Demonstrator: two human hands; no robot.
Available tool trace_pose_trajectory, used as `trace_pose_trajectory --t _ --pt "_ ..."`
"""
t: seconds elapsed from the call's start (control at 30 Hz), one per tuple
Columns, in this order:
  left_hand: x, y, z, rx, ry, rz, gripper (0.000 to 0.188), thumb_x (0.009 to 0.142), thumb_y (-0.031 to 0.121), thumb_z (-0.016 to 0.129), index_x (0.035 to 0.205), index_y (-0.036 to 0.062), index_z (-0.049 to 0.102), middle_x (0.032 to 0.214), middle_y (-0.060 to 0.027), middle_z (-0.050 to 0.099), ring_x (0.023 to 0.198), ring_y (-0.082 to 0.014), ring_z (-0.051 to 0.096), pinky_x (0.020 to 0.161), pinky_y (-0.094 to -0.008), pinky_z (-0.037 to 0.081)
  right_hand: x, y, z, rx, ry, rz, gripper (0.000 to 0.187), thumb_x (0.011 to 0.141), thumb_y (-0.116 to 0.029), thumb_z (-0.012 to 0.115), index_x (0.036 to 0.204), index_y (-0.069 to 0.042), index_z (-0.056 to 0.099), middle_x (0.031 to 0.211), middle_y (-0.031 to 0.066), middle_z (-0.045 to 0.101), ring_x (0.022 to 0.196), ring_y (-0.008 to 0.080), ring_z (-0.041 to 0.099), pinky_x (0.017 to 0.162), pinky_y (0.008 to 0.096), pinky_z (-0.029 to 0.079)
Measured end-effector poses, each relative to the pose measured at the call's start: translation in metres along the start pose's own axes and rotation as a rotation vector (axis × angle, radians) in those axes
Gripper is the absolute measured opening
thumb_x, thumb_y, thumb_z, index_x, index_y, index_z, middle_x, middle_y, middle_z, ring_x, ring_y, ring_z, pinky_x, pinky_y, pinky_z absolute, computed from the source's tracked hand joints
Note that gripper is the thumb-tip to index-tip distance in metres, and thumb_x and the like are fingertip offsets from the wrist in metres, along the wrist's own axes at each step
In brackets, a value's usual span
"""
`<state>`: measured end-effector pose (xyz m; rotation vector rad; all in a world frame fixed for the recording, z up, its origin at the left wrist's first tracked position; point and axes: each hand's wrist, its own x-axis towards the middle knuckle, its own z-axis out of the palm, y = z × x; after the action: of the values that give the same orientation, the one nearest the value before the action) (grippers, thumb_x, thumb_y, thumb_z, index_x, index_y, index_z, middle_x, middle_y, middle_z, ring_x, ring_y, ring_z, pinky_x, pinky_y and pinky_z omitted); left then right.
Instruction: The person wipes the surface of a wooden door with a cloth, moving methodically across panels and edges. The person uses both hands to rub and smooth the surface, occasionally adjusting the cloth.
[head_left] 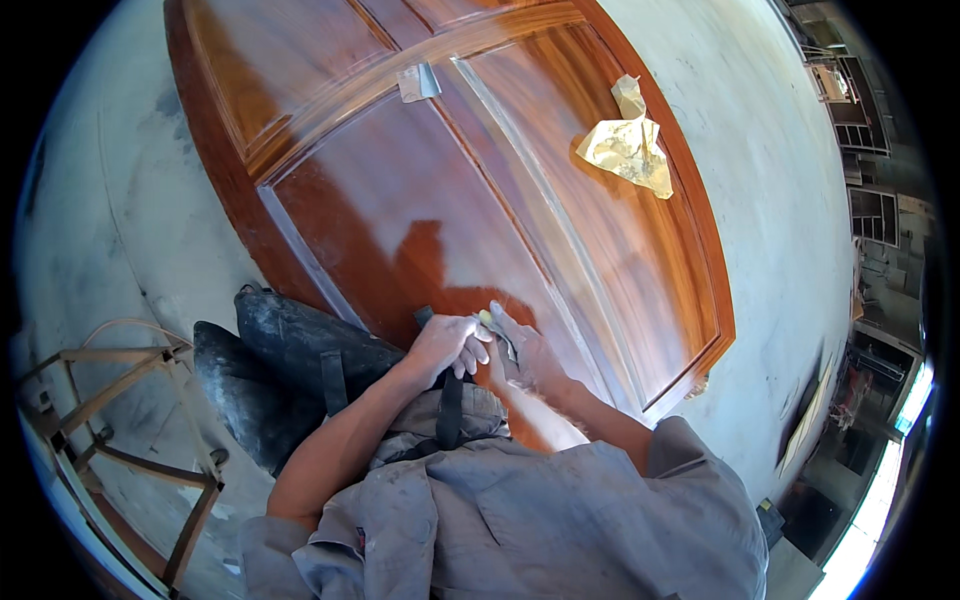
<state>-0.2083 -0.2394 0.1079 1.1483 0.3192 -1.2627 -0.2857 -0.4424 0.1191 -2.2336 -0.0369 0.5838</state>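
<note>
My left hand [448, 347] is closed, its fingers curled and powdered with white dust, meeting the fingers of my right hand. My right hand [527, 352] is closed around a small folded piece [504, 343] with a grey edge; a pale yellow-green bit [486, 318] shows between the two hands. What exactly the piece is, I cannot make out. Both hands are over the near part of a reddish-brown panelled wooden door [400, 190]. Whitish dust covers much of its surface, while a darker bare patch shows near my hands.
A crumpled yellow paper sheet [628, 152] lies on the door's right panel. A small grey folded sheet [418, 83] rests near the middle. Dusty black leg coverings [300, 345] are beside the door. A wood-and-metal frame [125, 400] stands at left; shelves [874, 215] line the far right.
</note>
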Motion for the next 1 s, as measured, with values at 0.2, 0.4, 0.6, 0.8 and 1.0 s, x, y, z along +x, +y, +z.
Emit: trace_pose_trajectory --t 0.2,0.4,0.6,0.8,1.0 --pt "0.007 0.037 -0.095 1.116 0.918 0.847 0.036 0.104 0.018 0.062 0.133 -0.0009 0.067 0.139 -0.0218 0.063 0.133 -0.0383 0.054 0.111 -0.0491 0.044 -0.028 0.082 -0.034 -0.509 0.357 -0.265 0.072 0.088 -0.001 0.067 0.156 -0.009 0.046 0.142 0.0254 0.061 0.142 0.0458 0.049 0.119 0.0565 0.040" --pt "0.035 0.029 -0.200 1.459 1.147 0.364 0.077 0.109 0.042 0.052 0.169 0.0063 0.019 0.175 -0.0216 0.014 0.162 -0.0406 0.012 0.129 -0.0595 0.013 -0.055 0.128 -0.040 -0.476 0.108 0.003 0.086 0.086 -0.009 0.076 0.162 -0.015 0.036 0.170 0.0266 0.026 0.157 0.0494 0.021 0.129 0.0597 0.019" --pt "0.050 0.015 -0.219 1.521 1.141 0.482 0.084 0.108 0.048 0.050 0.170 0.0087 0.009 0.177 -0.0194 0.006 0.163 -0.0412 0.005 0.128 -0.0631 0.008 0.036 0.109 -0.042 -0.494 0.202 -0.224 0.096 0.079 0.002 0.074 0.164 -0.012 0.032 0.166 0.0108 0.039 0.158 0.0444 0.024 0.131 0.0616 0.014" --pt "0.023 0.042 -0.232 1.510 1.010 0.423 0.094 0.104 0.058 0.053 0.171 0.0094 0.007 0.177 -0.0206 0.004 0.163 -0.0424 0.003 0.127 -0.0651 0.005 -0.018 0.121 -0.054 -0.698 -0.026 -0.068 0.082 0.089 -0.016 0.074 0.162 -0.012 0.038 0.163 0.0117 0.044 0.156 0.0466 0.026 0.128 0.0648 0.020" --pt "0.029 0.044 -0.225 1.541 0.998 0.324 0.098 0.103 0.066 0.049 0.171 0.0101 0.006 0.177 -0.0192 0.002 0.163 -0.0411 0.000 0.128 -0.0639 0.004 0.099 0.085 -0.054 -0.566 0.224 -0.272 0.085 0.084 -0.001 0.066 0.162 -0.006 0.034 0.162 0.0137 0.045 0.155 0.0490 0.027 0.129 0.0627 0.015"
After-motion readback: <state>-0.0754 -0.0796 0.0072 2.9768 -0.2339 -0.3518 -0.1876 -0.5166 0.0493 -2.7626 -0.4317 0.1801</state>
